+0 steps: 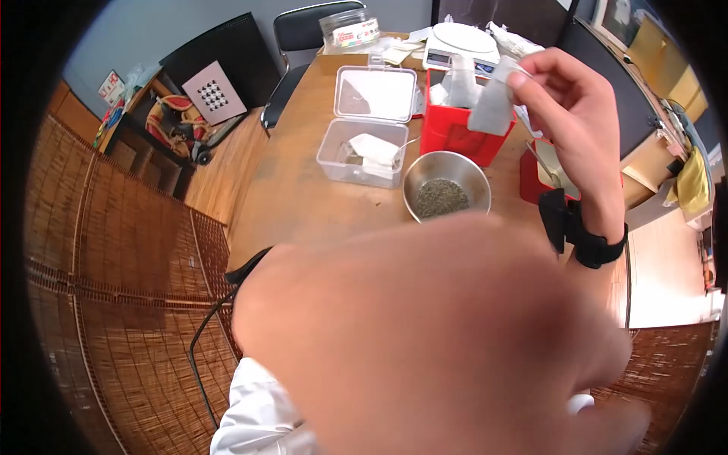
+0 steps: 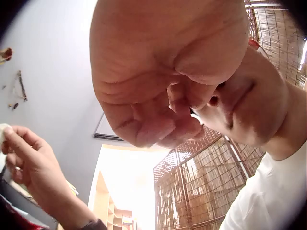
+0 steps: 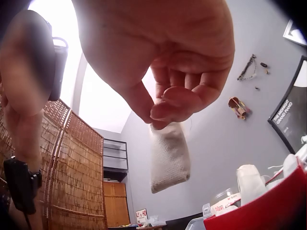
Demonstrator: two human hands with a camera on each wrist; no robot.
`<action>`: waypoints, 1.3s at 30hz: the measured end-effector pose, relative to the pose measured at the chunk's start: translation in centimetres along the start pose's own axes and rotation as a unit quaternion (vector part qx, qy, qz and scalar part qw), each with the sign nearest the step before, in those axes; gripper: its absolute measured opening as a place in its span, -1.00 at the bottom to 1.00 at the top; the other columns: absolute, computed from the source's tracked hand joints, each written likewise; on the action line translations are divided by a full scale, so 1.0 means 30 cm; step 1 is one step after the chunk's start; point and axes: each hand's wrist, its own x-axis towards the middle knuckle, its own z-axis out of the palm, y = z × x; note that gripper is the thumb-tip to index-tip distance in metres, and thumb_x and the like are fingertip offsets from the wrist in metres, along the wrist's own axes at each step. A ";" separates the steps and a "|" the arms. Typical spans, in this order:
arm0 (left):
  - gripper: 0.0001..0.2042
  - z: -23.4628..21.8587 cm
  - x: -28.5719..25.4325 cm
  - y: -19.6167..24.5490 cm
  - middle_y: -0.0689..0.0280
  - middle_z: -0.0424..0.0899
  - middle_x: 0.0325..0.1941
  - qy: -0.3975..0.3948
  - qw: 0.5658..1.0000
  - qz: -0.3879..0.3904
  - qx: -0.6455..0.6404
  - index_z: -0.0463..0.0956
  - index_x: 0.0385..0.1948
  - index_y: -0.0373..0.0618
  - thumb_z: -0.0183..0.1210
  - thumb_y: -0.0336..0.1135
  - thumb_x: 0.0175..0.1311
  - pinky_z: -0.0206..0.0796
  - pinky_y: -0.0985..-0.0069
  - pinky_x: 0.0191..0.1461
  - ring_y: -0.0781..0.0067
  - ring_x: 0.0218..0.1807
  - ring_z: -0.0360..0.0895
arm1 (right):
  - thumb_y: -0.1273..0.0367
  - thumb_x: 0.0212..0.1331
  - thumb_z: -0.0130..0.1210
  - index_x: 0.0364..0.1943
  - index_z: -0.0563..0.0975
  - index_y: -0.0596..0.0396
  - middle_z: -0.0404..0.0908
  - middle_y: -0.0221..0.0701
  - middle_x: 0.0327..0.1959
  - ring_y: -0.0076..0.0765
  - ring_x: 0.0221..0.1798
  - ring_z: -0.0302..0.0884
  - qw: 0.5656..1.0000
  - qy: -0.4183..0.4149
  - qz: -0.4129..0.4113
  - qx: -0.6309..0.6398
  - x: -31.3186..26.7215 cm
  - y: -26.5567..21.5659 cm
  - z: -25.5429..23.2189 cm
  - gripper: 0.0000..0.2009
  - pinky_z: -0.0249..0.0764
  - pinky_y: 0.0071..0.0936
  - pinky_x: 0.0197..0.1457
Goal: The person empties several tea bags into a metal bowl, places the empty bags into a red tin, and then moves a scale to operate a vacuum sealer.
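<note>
My right hand (image 1: 576, 106) pinches the top of a white tea bag (image 3: 170, 158) between thumb and fingertips, and the bag hangs down. In the head view this bag overlaps a red box (image 1: 455, 133) with more white bags (image 1: 462, 83) standing in it. Large and blurred, my left hand (image 1: 425, 318) is raised close to the head camera. The left wrist view shows its fingers (image 2: 156, 127) curled in near the person's face, with nothing visible in them. Below the red box stands a metal bowl (image 1: 413, 182) of dried, chopped herb (image 1: 442, 199).
On the wooden table (image 1: 296, 167) a clear plastic box (image 1: 334, 171), lid raised, holds white bags. A red container (image 1: 529, 178) with a spoon (image 1: 556, 179) is at the right. Behind are a white scale (image 1: 462, 38) and a clear jar (image 1: 349, 30). A woven screen (image 1: 129, 303) borders the left.
</note>
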 end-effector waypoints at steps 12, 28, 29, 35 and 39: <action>-0.77 -0.118 0.014 -0.026 0.04 0.59 -0.38 -0.171 0.792 -0.009 -0.586 0.62 -0.50 -0.27 0.04 -0.45 0.35 0.41 0.25 -0.42 0.10 -0.44 0.53 | 0.49 0.20 0.26 -0.28 0.61 0.30 0.56 -0.58 -0.46 -0.82 -0.47 0.38 0.997 0.011 0.037 0.064 -0.132 0.002 0.010 -0.88 0.30 -0.78 -0.44; -0.64 -0.071 -0.152 -0.388 0.19 0.72 -0.07 0.090 0.931 -0.352 -0.039 0.52 0.07 -0.34 0.30 -0.47 0.25 0.49 0.57 -0.08 0.57 -0.13 0.63 | 0.45 0.23 0.26 -0.31 0.61 0.27 0.67 -0.49 -0.45 -0.79 -0.43 0.52 0.973 0.016 0.148 0.179 -0.201 0.091 0.057 -0.88 0.39 -0.79 -0.38; -0.67 -0.084 -0.155 -0.379 0.22 0.73 -0.13 0.106 0.924 -0.365 -0.024 0.54 0.04 -0.35 0.29 -0.48 0.25 0.49 0.58 -0.12 0.61 -0.19 0.63 | 0.44 0.24 0.26 -0.32 0.60 0.26 0.66 -0.50 -0.48 -0.78 -0.45 0.52 0.972 -0.001 0.170 0.162 -0.203 0.095 0.055 -0.87 0.37 -0.79 -0.40; -0.76 -0.144 -0.177 -0.414 0.35 0.66 -0.38 0.122 0.921 -0.368 0.027 0.59 -0.07 -0.36 0.25 -0.43 0.30 0.38 0.61 -0.33 0.68 -0.42 0.50 | 0.41 0.23 0.24 -0.35 0.60 0.24 0.64 -0.49 -0.54 -0.74 -0.52 0.48 0.974 -0.056 0.202 0.088 -0.212 0.126 0.055 -0.86 0.35 -0.69 -0.46; -0.76 -0.174 -0.175 -0.400 0.34 0.67 -0.36 0.070 0.917 -0.387 0.071 0.60 -0.09 -0.35 0.24 -0.39 0.31 0.39 0.57 -0.28 0.66 -0.38 0.51 | 0.40 0.19 0.24 -0.38 0.62 0.26 0.60 -0.48 -0.58 -0.71 -0.54 0.43 0.985 -0.014 0.172 -0.016 -0.215 0.185 0.058 -0.84 0.33 -0.62 -0.47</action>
